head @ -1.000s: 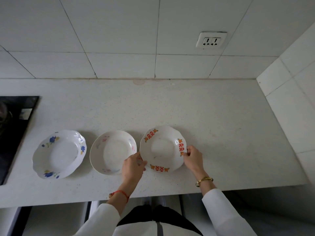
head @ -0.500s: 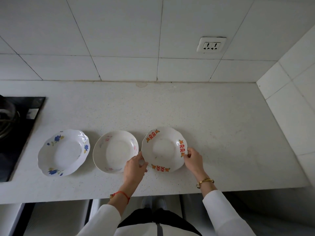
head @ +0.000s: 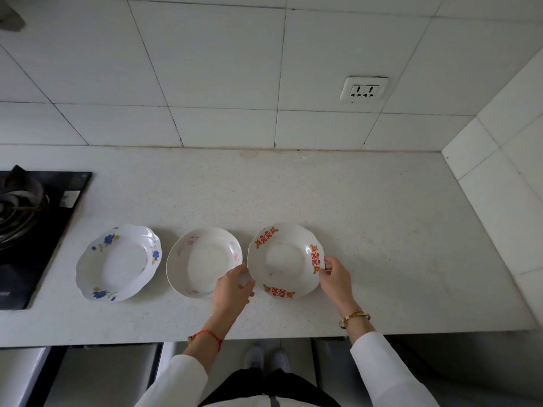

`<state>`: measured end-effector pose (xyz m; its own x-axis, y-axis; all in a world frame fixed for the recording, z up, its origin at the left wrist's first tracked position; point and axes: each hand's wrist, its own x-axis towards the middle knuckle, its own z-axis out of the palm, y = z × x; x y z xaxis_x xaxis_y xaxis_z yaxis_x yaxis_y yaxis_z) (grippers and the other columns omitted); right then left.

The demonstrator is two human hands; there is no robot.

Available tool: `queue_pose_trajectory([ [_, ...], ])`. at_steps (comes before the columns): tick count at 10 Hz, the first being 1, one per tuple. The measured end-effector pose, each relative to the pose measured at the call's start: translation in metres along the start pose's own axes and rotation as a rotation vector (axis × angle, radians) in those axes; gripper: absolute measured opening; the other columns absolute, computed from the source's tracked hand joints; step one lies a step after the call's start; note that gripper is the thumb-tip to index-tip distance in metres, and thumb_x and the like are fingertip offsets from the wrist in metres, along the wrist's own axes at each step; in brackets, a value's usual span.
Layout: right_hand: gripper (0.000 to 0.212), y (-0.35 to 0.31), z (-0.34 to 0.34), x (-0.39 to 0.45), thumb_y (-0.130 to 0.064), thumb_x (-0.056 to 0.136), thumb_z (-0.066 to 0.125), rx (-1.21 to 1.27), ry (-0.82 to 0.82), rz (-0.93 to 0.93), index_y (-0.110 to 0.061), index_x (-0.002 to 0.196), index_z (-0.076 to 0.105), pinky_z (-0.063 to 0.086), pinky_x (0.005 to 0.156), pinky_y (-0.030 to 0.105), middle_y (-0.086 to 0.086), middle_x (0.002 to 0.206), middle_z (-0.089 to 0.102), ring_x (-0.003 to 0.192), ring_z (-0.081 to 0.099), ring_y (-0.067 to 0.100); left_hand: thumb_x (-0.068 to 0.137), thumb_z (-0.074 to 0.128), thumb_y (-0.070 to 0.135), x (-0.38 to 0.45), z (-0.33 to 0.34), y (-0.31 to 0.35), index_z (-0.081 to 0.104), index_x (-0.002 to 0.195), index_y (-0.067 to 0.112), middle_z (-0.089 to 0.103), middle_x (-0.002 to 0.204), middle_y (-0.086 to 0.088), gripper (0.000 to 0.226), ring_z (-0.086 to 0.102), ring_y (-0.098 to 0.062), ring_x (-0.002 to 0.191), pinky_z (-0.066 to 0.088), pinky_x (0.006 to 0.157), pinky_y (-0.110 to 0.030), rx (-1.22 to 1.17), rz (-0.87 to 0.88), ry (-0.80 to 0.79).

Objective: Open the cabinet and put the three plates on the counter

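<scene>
While both hands' fingers [head: 328, 264] grip red-patterned plate [head: 283, 259], pink plate [head: 202, 261] touching, stove [head: 35, 230] left

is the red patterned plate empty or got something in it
Empty: the red patterned plate shows only bare white inside.

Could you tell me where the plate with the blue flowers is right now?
In the head view, the blue-flowered plate lies leftmost on the counter, between the stove and the pink-patterned plate.
</scene>
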<state>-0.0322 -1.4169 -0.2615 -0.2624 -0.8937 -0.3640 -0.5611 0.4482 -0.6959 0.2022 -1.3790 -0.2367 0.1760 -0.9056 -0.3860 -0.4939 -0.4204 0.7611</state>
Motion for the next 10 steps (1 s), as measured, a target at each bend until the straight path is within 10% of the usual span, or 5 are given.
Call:
queue_pose_trajectory([
  [8, 0.028, -0.003, -0.008, -0.005, -0.016, 0.092, 0.06, -0.004, -0.066, -0.027, -0.013, 0.119, 0.056, 0.042, 0.049, 0.002, -0.002, 0.1, 0.062, 0.075, 0.05, -0.006, 0.09, 0.065, 0.022, 0.001, 0.009, 0.003, 0.047, 0.14, 0.017, 0.072, 0.106, -0.009, 0.054, 0.069, -0.013, 0.07, 0.054, 0.057, -0.017, 0.113, -0.029, -0.051],
  [10, 0.048, -0.005, -0.014, -0.006, -0.02, 0.095, 0.055, -0.071, -0.026, -0.042, -0.008, 0.139, 0.041, 0.043, 0.103, 0.039, 0.012, 0.137, 0.052, 0.129, 0.044, 0.029, 0.089, 0.064, 0.018, -0.004, 0.005, 0.0, 0.054, 0.135, 0.017, 0.065, 0.124, -0.009, 0.047, 0.066, -0.013, 0.08, 0.06, 0.081, -0.038, 0.131, 0.035, 0.021],
])
